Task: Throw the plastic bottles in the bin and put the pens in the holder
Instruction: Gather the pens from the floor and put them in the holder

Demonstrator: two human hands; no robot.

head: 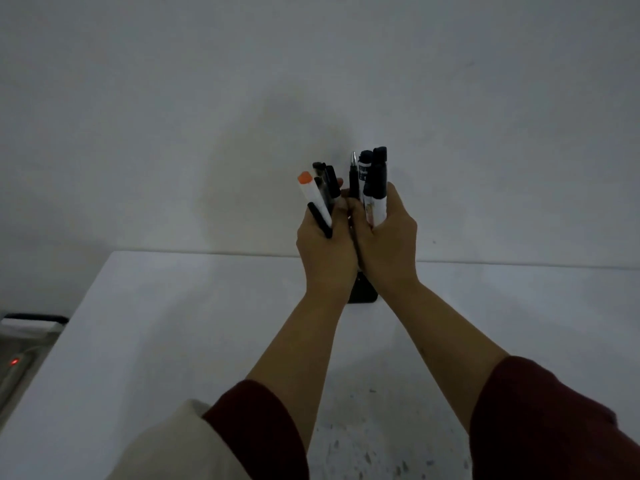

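The left hand (325,244) is curling its fingers around a small bunch of pens (320,199) — a white marker with an orange cap (305,178) is standing out at the near-left of the bunch, with darker pens fanning up behind it. The right hand (386,237) is gripping a second bunch of pens (374,181), mostly black markers plus one slim pen with a silver tip, all pointing upward. Both hands are pressing together side by side, backs toward the camera, raised above the far edge of the white table (173,323). Both forearms are reaching forward and converging, dark red sleeves (540,410) pushed back near the elbows. Below the wrists, a dark holder (363,292) is sitting on the table — mostly hidden by the hands, directly under the pens. Behind everything, a plain pale wall (311,81) is filling the background.
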